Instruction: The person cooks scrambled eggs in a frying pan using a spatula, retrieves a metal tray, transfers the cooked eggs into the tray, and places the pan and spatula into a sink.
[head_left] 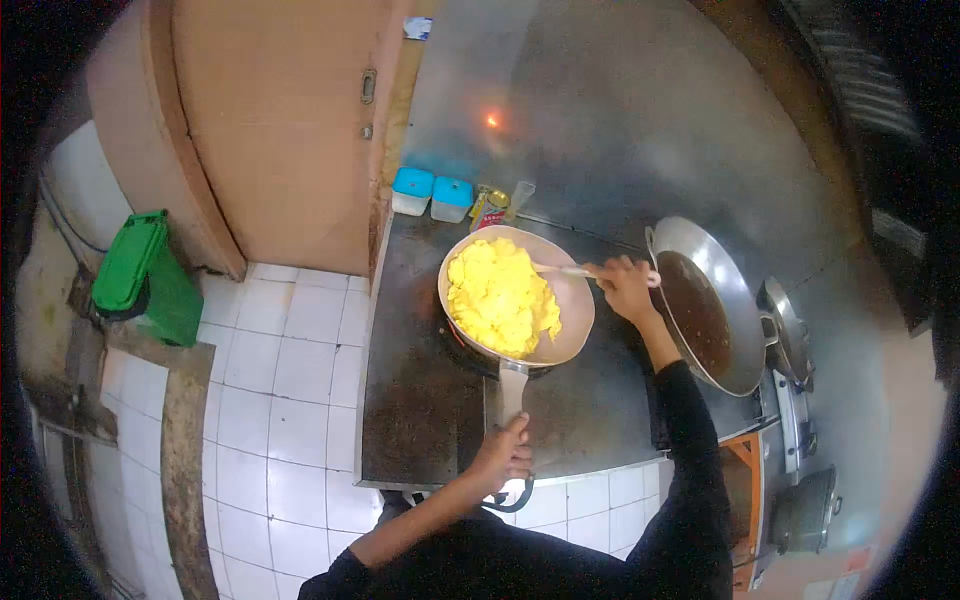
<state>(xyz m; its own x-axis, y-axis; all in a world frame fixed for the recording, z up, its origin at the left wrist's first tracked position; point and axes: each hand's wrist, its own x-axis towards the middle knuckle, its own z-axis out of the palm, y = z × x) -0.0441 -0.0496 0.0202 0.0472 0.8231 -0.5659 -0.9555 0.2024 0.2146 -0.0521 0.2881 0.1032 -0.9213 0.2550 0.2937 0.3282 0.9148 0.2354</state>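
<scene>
The left hand (503,455) is closed around the handle (512,388) of the pan (577,310), fingers wrapped over its near end, probably because a hold far from the bowl gives good leverage and spares the skin from heat. The pan sits straight ahead of that grip, over the dark counter (420,430); what bears it underneath is mostly hidden. The right hand (628,288) is gripping the spoon (570,269) toward its butt end, likely so that the shaft can reach over the pan's rim while the knuckles are clear of it.

The pan's handle points back toward the person's body, its long axis running from the left grip forward into the bowl. The spoon lies roughly crosswise to that: from the right grip its shaft points leftward into the pan, tip at the yellow food (500,295), partly hidden there. Its butt pokes out rightward past the right hand, near the wok (718,250).

The yellow food is heaped ahead of the left grip and left of the right one, mostly on the pan's left side, which seems to leave the spoon some bare pan on the right
</scene>
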